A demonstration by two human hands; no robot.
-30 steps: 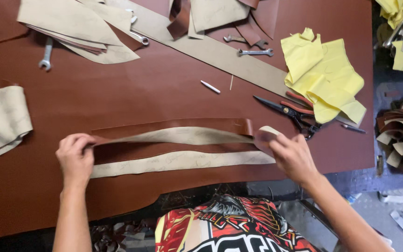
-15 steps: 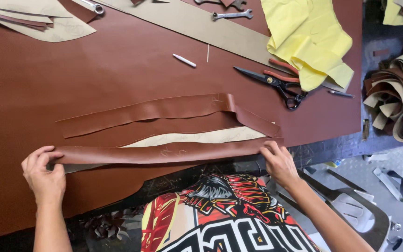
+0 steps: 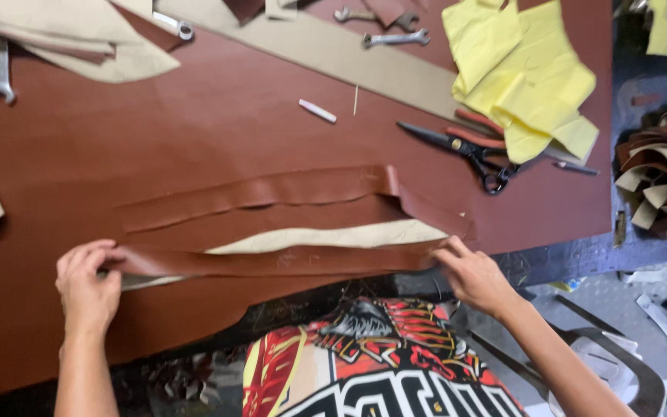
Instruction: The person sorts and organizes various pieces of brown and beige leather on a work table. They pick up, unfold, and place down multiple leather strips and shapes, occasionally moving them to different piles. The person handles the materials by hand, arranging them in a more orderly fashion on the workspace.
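Hands hold a long brown strip (image 3: pixel 272 261) at both ends. The left hand (image 3: pixel 86 287) pinches the left end in a tight grip, and the right hand (image 3: pixel 474 276) pinches the right end the same way. The brown strip stretches flat between them, close to the near edge of the worktop (image 3: pixel 194 139), which is covered by a big brown sheet.

A tan strip (image 3: pixel 333 236) peeks out just behind the brown strip and touches it. Behind the tan strip lies a second brown strip (image 3: pixel 272 193), still joined to the big sheet at its right end, where it folds over.

Black scissors (image 3: pixel 465 150) lie well behind the brown strip's right end, next to a pile of yellow paper (image 3: pixel 526 77). A small white chalk stick (image 3: pixel 317 110) lies far behind the middle of the brown strip. A long tan band (image 3: pixel 333 50) runs farther back still, with a wrench (image 3: pixel 395 38) on it. Another wrench (image 3: pixel 1 73) lies far behind the left end, beside tan pieces (image 3: pixel 63 35). Rolled scraps (image 3: pixel 665 177) sit off to the right, past the worktop's edge.
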